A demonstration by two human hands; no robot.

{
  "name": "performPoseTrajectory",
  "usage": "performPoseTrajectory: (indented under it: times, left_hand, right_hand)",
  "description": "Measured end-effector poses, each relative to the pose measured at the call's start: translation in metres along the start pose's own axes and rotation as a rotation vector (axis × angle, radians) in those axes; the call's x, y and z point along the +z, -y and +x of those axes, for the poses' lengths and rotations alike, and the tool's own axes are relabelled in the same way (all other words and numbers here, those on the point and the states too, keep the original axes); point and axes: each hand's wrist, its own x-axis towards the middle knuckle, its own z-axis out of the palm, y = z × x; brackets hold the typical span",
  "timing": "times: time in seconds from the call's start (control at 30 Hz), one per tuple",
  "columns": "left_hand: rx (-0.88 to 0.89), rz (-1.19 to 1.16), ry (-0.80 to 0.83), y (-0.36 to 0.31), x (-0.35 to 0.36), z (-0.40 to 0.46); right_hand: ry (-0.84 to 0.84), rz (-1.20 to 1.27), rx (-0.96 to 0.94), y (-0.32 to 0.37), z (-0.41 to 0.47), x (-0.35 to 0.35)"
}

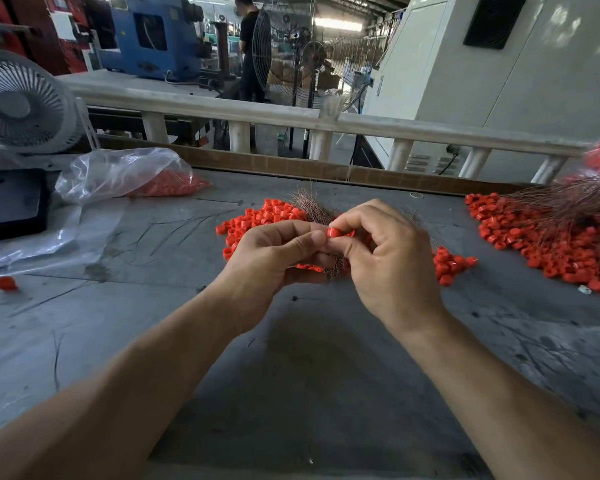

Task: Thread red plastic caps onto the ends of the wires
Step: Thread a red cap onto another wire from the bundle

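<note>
- Two bare hands are held together above a grey table [309, 375], fingertips meeting.
- A single red cap [334, 233] is pinched between the thumb and forefinger of the right hand [392, 258], whose other fingers are curled.
- The left hand [267, 258] is curled shut, its thumb touching the cap; a tuft of thin coppery wires [336, 270] is seen below its fingers, seemingly gripped, though the hold is partly hidden.
- Just beyond the hands, a loose cap heap [257, 220] is spread, too many to count, partly blocked from view by the fingers. A wire bundle [310, 207] lies on it.
- Beside the right hand, a smaller cluster [451, 265] of caps is seen.
- Far right of the hands, a large pile [551, 244] of caps with wires attached is laid.
- Far left of the hands, one stray cap [6, 284] lies alone.
- Beyond and left, one clear bag [118, 173] holding caps is seen, next to a white fan [21, 102] and a black tray [11, 202].
- Behind the table, a pale railing [291, 116] is seen, with two standing fans [291, 60] and one person [250, 46] further back.
</note>
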Motion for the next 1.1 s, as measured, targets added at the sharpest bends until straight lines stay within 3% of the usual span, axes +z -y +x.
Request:
performPoseTrajectory:
  times: [0.3, 0.77, 1.1]
  left_hand:
    - [0.020, 0.010, 0.039, -0.0018, -0.0003, -0.0005]
    - [0.101, -0.049, -0.040, -0.0039, -0.0028, 0.0014]
    - [0.115, -0.037, -0.053, -0.0093, -0.0023, 0.0012]
  right_hand:
    - [-0.058, -0.082, -0.116, 0.0028, 0.0016, -0.0023]
    - [0.059, -0.029, -0.150, 0.0019, -0.0004, -0.0032]
    - [-0.030, -0.023, -0.239, 0.0069, -0.0027, -0.0027]
